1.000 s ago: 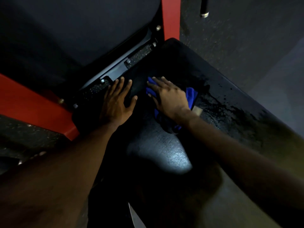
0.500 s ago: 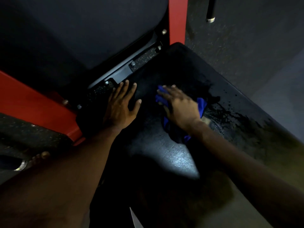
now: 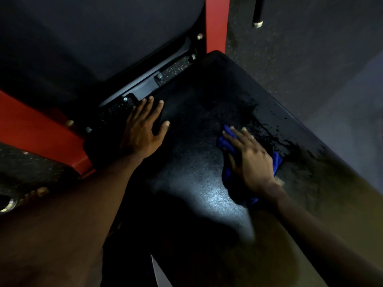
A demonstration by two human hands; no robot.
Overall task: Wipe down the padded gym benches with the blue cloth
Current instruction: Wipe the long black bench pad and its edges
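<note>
In the head view, the right hand (image 3: 248,160) is lying flat on the blue cloth (image 3: 277,165), fingers spread and nearly straight, pressing it down rather than clutching it. An open palm is likely spreading the pressure so more of the cloth is meeting the surface. The cloth is sitting bunched under that palm on the seat pad (image 3: 192,175), blue folds showing past the fingertips and beside the wrist.

The left hand (image 3: 143,131) is also resting released and flat, fingers splayed, on the far left corner of the same pad, just beside the metal hinge bracket (image 3: 149,88). It is holding nothing. It appears to be bracing the person's weight as they are leaning over the bench.

Wet streaks (image 3: 269,131) are glistening on the pad just beyond the cloth, towards the right edge, which suggests why the cloth is working there. The back pad (image 3: 93,38) is rising behind the hinge, flanked by the red frame (image 3: 216,23). It is lying in shadow, so I cannot tell whether it is wet or dry. The dark floor (image 3: 310,59) is showing to the right.
</note>
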